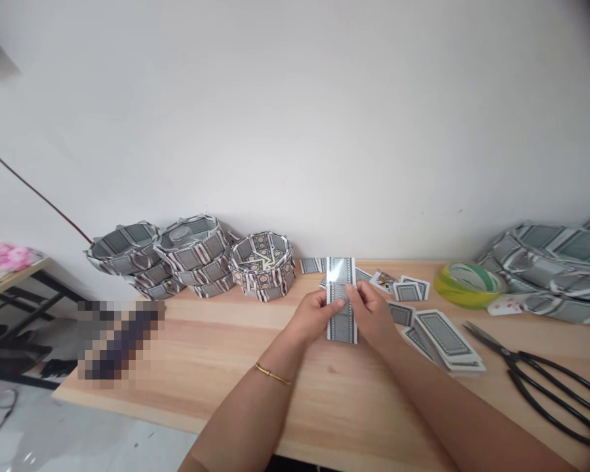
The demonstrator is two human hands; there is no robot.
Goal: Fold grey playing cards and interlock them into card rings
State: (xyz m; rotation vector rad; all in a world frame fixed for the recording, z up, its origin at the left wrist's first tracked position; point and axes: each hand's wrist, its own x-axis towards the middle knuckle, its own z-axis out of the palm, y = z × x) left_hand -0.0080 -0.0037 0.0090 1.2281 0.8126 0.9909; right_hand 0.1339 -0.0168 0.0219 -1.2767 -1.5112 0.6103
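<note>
My left hand (309, 318) and my right hand (373, 316) are both closed on a tall strip of grey-backed playing cards (342, 329), held upright above the table. Both thumbs press on its face; the other fingers are hidden behind it. Light glares off the strip's upper part. Just right of my right hand lies a stack of playing cards (442, 334), backs up. Several loose cards (407, 292) lie behind and beside that hand, and one face card (384, 280) shows its picture side.
Large black-handled scissors (509, 359) and a yellow roll of tape (465, 286) are on the right, near a folded-card structure (545, 275). Along the wall at left stand woven card baskets (196, 255) and a smaller patterned one (264, 267). The wooden table (216, 354) ends at the left.
</note>
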